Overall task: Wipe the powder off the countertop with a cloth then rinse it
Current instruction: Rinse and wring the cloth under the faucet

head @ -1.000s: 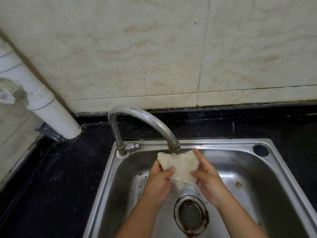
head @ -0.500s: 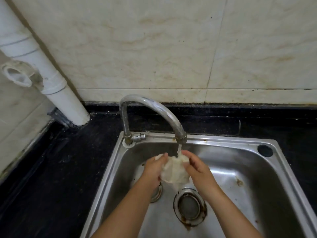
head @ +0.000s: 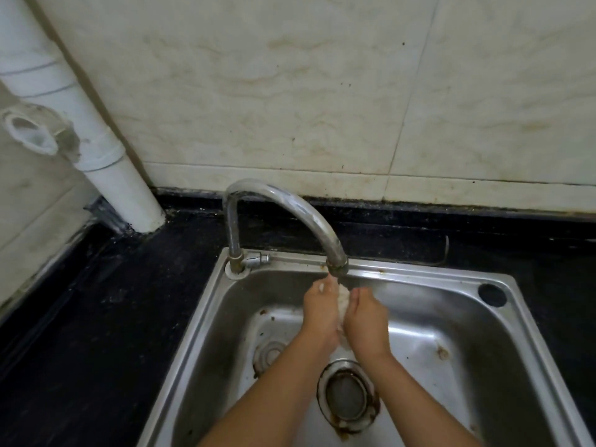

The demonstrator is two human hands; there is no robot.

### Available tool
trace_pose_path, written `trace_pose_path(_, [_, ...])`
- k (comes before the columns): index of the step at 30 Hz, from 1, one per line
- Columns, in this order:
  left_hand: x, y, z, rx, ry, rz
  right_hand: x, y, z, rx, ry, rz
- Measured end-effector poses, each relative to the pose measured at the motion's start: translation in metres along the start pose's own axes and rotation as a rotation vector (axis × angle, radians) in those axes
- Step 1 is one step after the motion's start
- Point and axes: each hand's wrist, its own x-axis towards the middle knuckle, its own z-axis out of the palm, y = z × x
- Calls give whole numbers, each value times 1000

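Step in hand: The rinse stage is judged to be under way; the cloth (head: 343, 300) is being worked under the faucet (head: 335, 264) spout, above the sink (head: 458, 321) basin.
Cloth location: The cloth is being held directly below the spout, at 12 o'clock from the drain strainer (head: 346, 393).
Left hand: The left hand (head: 321, 312) is being pressed against the cloth from the 9 o'clock side, fingers curled around it.
Right hand: The right hand (head: 366, 319) is being closed on the cloth from the 3 o'clock side, fingers curled over it.
Cloth appearance: The cloth is being compressed into a small pale wad; only a narrow strip is being shown between the two hands. Its wetness cannot be judged directly.
Water flow: A stream is not being resolved clearly at the spout.
Countertop: The dark countertop (head: 106, 317) is being shown at 9 o'clock from the sink; no powder is being made out on it.
Next move: Wringing over the basin is judged to be required, followed by closing the tap lever (head: 256, 259).
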Motion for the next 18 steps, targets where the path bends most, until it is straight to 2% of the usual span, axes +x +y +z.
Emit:
trace_pose_path(2, [-1,3,-5,-5,-6,-6,10,0,2,-40,-51,-41])
trace_pose_path(4, [-2,5,-11,-56,-3,10,16,-1,1,51,-25,-63])
trace_pose_path(7, [-5,8,-22,-42,-29,40,17,3,-13,229,-3,25])
trace_pose_path(12, [4,9,-25,75,19,64,-9,2,-21,206,-214,58])
trace_pose_path(18, [5,7,0,41,-42,33,-36,-18,-20,103,-104,-143])
